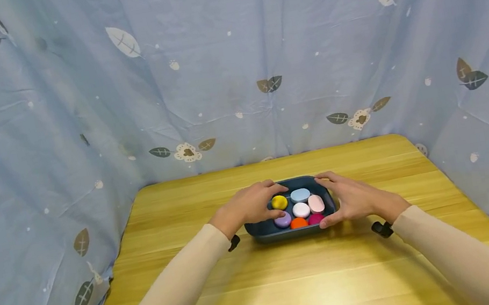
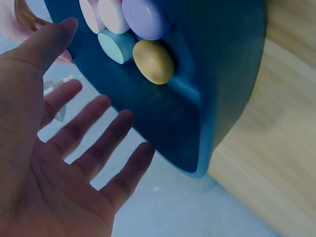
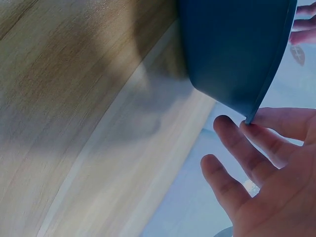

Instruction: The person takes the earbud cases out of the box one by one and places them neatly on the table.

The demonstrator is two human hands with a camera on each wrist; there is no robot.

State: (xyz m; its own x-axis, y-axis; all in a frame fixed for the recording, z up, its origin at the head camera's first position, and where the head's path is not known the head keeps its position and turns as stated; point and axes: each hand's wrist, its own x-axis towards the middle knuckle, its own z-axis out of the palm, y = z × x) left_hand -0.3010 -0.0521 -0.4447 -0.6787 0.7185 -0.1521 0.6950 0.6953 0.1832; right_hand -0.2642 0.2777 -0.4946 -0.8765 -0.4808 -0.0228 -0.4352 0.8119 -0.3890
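A dark blue, round-cornered tray point(image 1: 284, 236) stands on the table with several small, smooth, rounded pieces in it. Among these are a yellow piece point(image 1: 279, 202), a purple one point(image 1: 282, 221), a light blue one point(image 1: 300, 195), an orange one point(image 1: 298, 223) and a magenta one point(image 1: 316, 219). Over the tray's left end, my left hand point(image 1: 253, 204) spreads its fingers, the thumb tip close by the purple piece. My right hand point(image 1: 354, 198) spans the right end. In the right wrist view, its fingertips point(image 3: 249, 129) touch the rim's corner; the thumb is hidden there.
A light wooden table point(image 1: 269, 290) carries the tray near its far edge. Blue patterned cloth point(image 1: 220, 69) hangs behind and on both sides. Dark wrist devices point(image 1: 382, 229) show below both wrists.
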